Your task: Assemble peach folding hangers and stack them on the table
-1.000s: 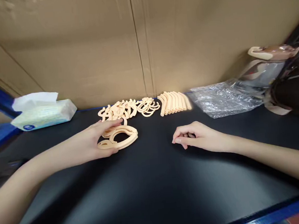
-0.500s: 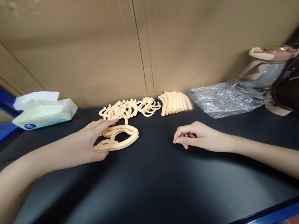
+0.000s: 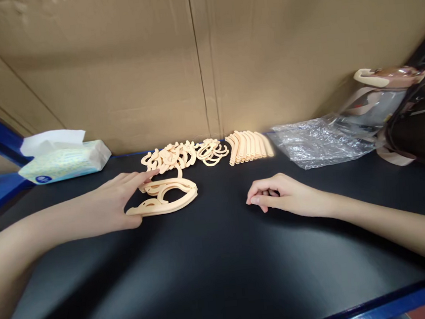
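Note:
A beige plastic folding hanger (image 3: 179,202), folded up with its hook toward the back, lies flat on the black table left of the middle. My left hand (image 3: 114,203) is at its left end, thumb near the lower arm and fingers over the upper one, spread apart rather than wrapped round it. Whether the thumb still touches is hard to tell. Right of the middle, my right hand (image 3: 275,193) rests on the table with its fingers curled in and nothing seen in them. Behind the hanger lie a pile of beige hooks (image 3: 171,155) and a smaller heap of curved pieces (image 3: 212,152).
A row of beige curved tubes (image 3: 248,146) lies at the back, next to a crumpled clear plastic bag (image 3: 315,143). A tissue pack (image 3: 65,160) stands at the back left. A bottle (image 3: 385,90) and a dark bag (image 3: 418,126) are at the right. Cardboard (image 3: 134,72) walls the back.
My left hand has slid a little to the left along the folding hanger, uncovering more of its left end. The hanger and my right hand have stayed in place.

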Tool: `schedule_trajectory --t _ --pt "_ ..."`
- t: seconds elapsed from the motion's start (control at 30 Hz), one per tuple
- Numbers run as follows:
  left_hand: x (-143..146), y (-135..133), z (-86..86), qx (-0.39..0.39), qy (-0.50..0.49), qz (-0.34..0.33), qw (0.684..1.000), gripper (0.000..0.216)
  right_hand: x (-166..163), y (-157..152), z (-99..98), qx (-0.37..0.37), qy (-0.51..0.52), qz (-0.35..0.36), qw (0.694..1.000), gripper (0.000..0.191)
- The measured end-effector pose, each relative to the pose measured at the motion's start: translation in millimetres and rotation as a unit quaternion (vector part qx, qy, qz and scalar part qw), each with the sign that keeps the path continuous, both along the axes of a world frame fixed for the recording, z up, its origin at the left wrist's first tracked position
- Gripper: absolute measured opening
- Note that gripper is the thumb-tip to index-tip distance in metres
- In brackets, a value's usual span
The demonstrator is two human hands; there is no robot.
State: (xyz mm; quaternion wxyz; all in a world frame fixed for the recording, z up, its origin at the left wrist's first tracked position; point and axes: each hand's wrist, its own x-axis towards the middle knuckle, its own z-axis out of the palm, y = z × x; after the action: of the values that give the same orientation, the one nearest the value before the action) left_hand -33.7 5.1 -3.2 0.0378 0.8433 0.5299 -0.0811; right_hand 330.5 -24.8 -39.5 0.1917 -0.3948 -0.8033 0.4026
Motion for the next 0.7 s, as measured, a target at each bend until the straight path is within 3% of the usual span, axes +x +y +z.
schedule_trajectory --t 0.23,0.5,0.7 --pt "-2.4 3.1 -2.5 0.0 -0.009 0.011 1.0 0.085 -0.9 0.0 1.5 0.003 -0.007 -0.001 1.0 0.025" --pt "13.4 -7.9 14.8 -0.035 -0.028 0.038 0.998 0.077 0.3 -0.7 0.8 0.003 -0.003 0.0 1.0 0.028" --pt "14.8 -6.7 15.3 -0.031 -0.021 0.045 0.998 0.078 1.3 -0.6 -0.1 0.007 -0.003 0.004 1.0 0.028"
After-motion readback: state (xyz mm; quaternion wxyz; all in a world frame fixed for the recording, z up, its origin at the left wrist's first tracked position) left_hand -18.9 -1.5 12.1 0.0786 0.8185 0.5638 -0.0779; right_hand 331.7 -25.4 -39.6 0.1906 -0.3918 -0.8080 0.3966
